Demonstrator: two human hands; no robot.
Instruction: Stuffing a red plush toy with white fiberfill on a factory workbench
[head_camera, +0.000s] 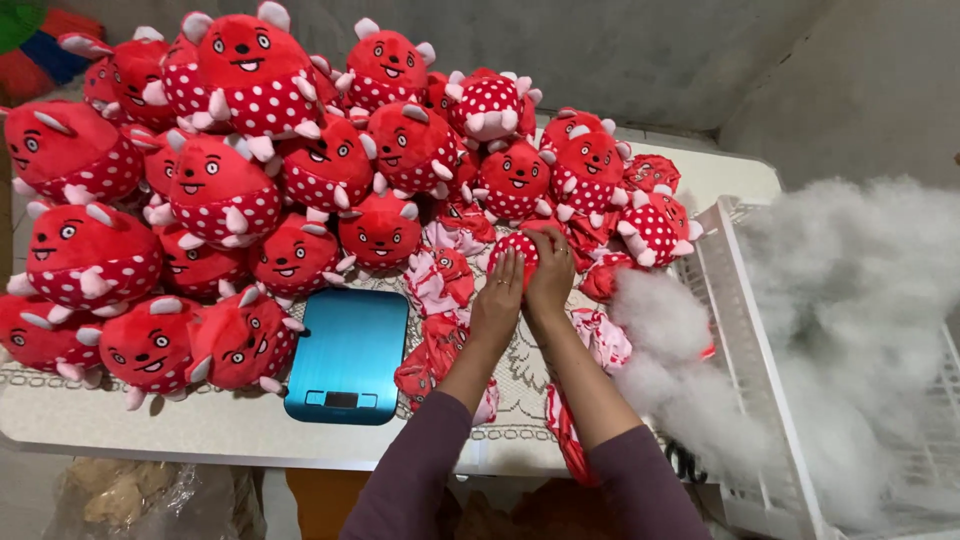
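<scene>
A red polka-dot plush toy (518, 252) sits on the table between both hands, pressed from either side above a patch of lace tablecloth (520, 375). The left hand (498, 295) lies flat against its left flank, fingers straight and together; the right hand (550, 272) curls over its right side and top, so the toy is clasped between the two palms. Nearest the camera, dark purple sleeves (640, 495) cover both forearms. Just left of the arms lies a blue kitchen scale (348, 355), flat on the white table (200, 430). Unstuffed red toy skins (438, 285) lie limp around the wrists. To the right, loose white stuffing (660, 320) spills from a white plastic crate (745, 330). Beyond the hands, a heap of stuffed red plush toys (250, 150) with white spikes and smiling faces fills the far table, piled up against the grey wall (650, 50).
</scene>
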